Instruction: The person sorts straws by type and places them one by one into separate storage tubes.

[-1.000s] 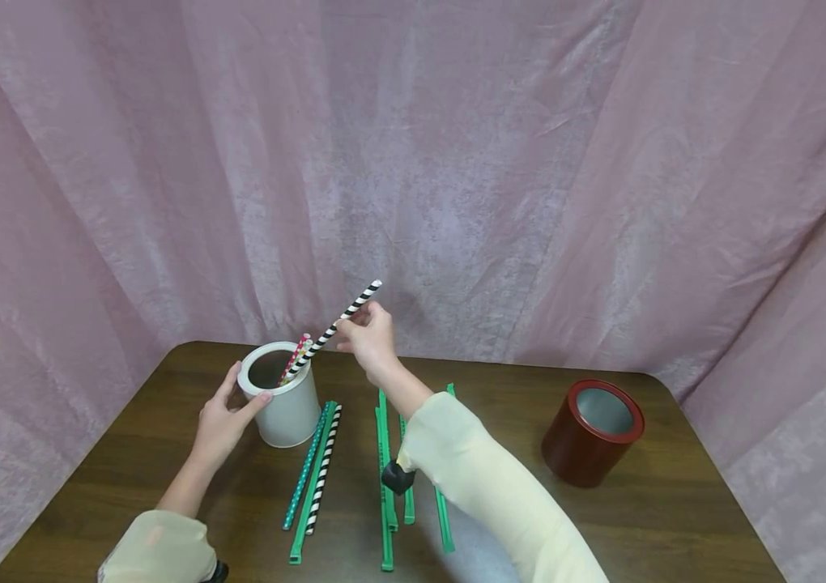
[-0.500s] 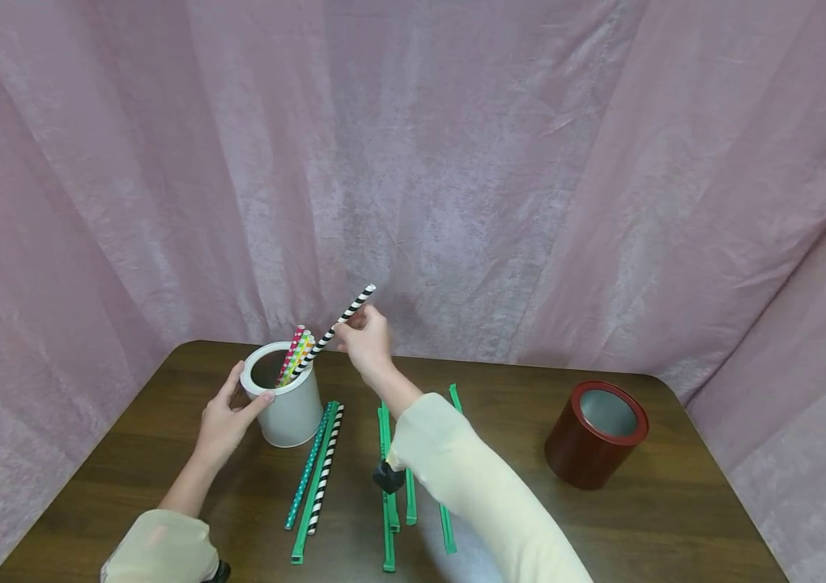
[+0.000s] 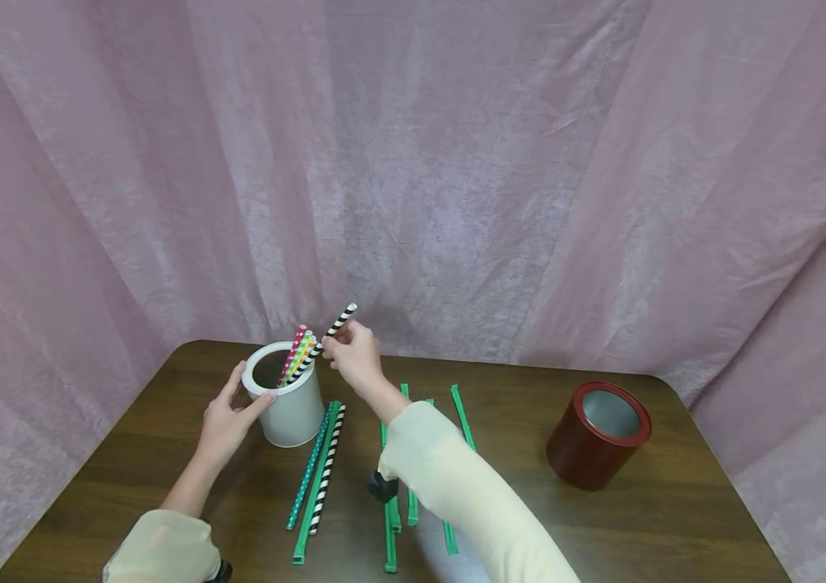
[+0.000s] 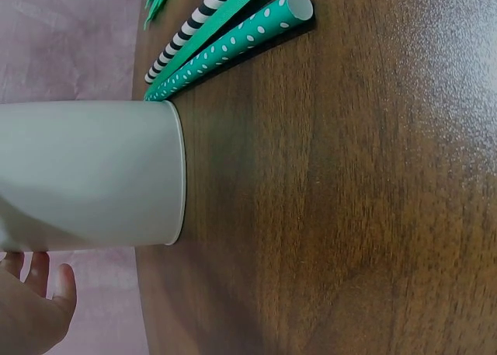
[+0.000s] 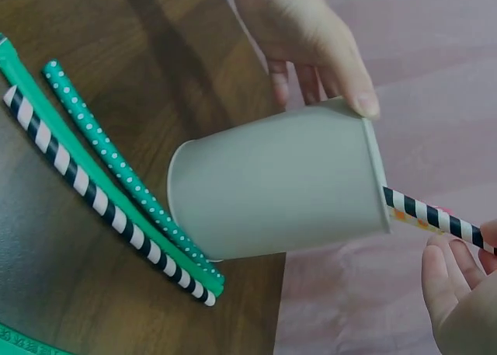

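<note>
My left hand (image 3: pixel 227 425) grips a white canister (image 3: pixel 291 417) near its rim, with the thumb at the front and the fingers at the far side. The canister stands upright on the table, open at the top. My right hand (image 3: pixel 356 356) pinches a black-and-white striped paper straw (image 3: pixel 342 318) above the rim. That straw slants down, its lower end inside the canister and hidden. Beside it in the canister lean a pink dotted straw (image 3: pixel 292 355) and straws with yellow, green and orange markings. In the right wrist view the striped straw (image 5: pixel 423 209) emerges from the canister's mouth.
Right of the canister lie a teal dotted straw (image 3: pixel 308 474), a green strip (image 3: pixel 317 494) and another striped straw (image 3: pixel 327 478). Several green strips (image 3: pixel 389 538) lie mid-table, partly under the right sleeve. A dark red canister (image 3: pixel 588 445) stands at the right. A pink curtain (image 3: pixel 457 178) hangs behind.
My right hand has moved down and left, sliding the striped straw deeper into the canister. The left hand keeps its grip, and the colourful straws now show more above the rim.
</note>
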The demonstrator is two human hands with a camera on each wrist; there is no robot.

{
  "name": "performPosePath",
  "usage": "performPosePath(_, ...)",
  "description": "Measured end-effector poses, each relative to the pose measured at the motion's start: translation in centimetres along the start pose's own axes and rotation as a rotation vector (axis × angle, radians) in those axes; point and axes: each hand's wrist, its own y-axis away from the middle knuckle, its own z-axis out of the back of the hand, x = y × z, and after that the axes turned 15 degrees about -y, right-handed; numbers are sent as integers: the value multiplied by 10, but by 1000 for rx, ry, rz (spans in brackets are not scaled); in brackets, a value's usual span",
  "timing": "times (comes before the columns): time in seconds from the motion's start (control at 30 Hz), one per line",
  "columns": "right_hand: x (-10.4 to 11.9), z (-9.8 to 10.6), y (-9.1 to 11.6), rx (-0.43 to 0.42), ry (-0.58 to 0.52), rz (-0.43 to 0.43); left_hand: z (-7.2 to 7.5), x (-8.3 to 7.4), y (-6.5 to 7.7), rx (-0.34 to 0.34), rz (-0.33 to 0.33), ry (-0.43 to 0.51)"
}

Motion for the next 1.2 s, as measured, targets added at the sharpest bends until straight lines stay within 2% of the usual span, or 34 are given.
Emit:
performPosePath(0.67, -19, -5, 11, 126, 164, -127, 0, -1, 1, 2, 2, -3)
performPosePath(0.93, -25, -2, 12, 140, 161, -150, -1, 0, 1, -8, -5, 2)
performPosePath(1.2, -37, 6, 13, 138, 123, -218, 0, 0, 1, -15, -11, -1)
